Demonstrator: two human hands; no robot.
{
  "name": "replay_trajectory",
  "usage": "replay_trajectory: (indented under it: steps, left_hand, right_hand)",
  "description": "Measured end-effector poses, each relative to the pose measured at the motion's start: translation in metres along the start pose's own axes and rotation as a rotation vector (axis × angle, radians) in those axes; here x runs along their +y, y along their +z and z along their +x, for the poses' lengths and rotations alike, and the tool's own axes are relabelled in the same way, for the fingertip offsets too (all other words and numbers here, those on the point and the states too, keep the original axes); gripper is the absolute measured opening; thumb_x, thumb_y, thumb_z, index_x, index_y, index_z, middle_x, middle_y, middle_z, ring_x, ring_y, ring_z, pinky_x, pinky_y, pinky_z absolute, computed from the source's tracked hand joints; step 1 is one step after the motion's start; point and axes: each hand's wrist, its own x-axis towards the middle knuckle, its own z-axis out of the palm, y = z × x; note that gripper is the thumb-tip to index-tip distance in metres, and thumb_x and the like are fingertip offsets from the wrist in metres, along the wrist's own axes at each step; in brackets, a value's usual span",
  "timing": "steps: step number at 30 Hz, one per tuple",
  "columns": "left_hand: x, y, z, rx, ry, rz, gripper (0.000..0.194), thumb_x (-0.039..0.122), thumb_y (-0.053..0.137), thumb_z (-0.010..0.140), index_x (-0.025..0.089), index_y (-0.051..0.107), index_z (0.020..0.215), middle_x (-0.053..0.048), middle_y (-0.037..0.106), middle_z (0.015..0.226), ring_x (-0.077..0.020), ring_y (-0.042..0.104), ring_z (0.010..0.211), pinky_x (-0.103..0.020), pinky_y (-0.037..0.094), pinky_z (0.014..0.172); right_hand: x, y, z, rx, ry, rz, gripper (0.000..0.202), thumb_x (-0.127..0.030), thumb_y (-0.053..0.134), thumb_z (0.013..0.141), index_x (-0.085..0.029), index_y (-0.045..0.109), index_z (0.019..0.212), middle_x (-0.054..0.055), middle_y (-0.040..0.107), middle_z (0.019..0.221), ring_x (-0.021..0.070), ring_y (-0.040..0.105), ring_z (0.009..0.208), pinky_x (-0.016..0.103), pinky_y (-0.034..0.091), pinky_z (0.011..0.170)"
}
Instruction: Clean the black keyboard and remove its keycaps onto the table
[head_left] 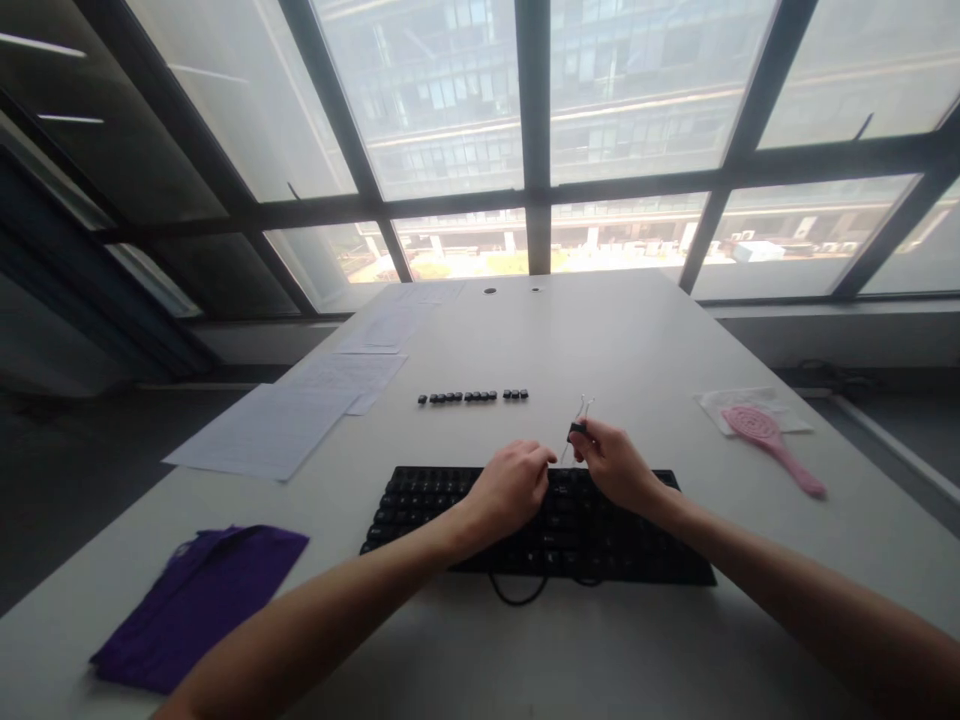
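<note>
A black keyboard [435, 500] lies on the white table, its cable looping out at the near edge. My right hand [611, 462] grips a wire keycap puller [577, 432] with a black middle part, held above the keyboard's far edge. My left hand [516, 482] is over the middle of the keyboard, its fingers curled together near the puller's lower wires; whatever they may pinch is too small to make out. Beyond the keyboard, several black keycaps [480, 397] stand in a row of small groups.
Paper sheets [262, 432] run along the table's left side. A folded purple cloth [202, 600] lies at the near left. On the right, a pink hairbrush [772, 445] rests partly on a clear plastic bag [712, 402]. Windows [450, 100] rise behind the table [600, 340].
</note>
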Motion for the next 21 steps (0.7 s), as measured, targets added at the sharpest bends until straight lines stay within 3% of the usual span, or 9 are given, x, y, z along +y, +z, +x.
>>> replay_trajectory:
  steps: [7,12,17,21]
  left_hand:
    - [-0.006,0.016,0.003,0.082,-0.056,-0.037,0.019,0.013,0.049,0.086,0.025,0.064,0.088,-0.007,0.065,0.092,-0.0233,0.059,0.093,-0.037,0.049,0.086]
    - [-0.001,0.010,0.003,0.059,-0.044,-0.028,0.020,0.014,0.049,0.086,0.025,0.065,0.090,-0.007,0.065,0.093,-0.0240,0.059,0.095,-0.038,0.049,0.089]
    - [0.006,0.006,0.010,-0.059,0.055,-0.059,0.010,0.020,0.059,0.081,0.024,0.066,0.088,-0.008,0.066,0.093,-0.0258,0.059,0.094,-0.037,0.049,0.083]
    - [0.003,0.013,0.017,-0.021,0.072,-0.184,0.007,0.029,0.066,0.085,0.023,0.068,0.087,-0.006,0.065,0.091,-0.0228,0.061,0.090,-0.033,0.049,0.080]
  right_hand:
    - [0.006,0.002,-0.003,-0.074,-0.006,-0.017,0.027,-0.032,0.048,0.096,-0.021,0.052,0.072,-0.002,0.057,0.063,0.0151,0.048,0.060,0.027,0.037,0.060]
    - [0.004,0.005,-0.011,-0.110,-0.190,-0.143,0.023,-0.027,0.049,0.097,-0.022,0.055,0.076,0.002,0.060,0.076,0.0177,0.049,0.070,0.029,0.039,0.067]
    - [0.010,0.004,-0.020,-0.137,-0.350,-0.258,0.025,-0.027,0.044,0.101,-0.022,0.055,0.078,0.005,0.058,0.079,0.0197,0.050,0.074,0.031,0.040,0.070]
    - [0.016,0.004,-0.021,-0.069,-0.302,-0.202,0.023,-0.026,0.046,0.100,-0.022,0.054,0.079,0.004,0.059,0.079,0.0187,0.052,0.073,0.031,0.041,0.070]
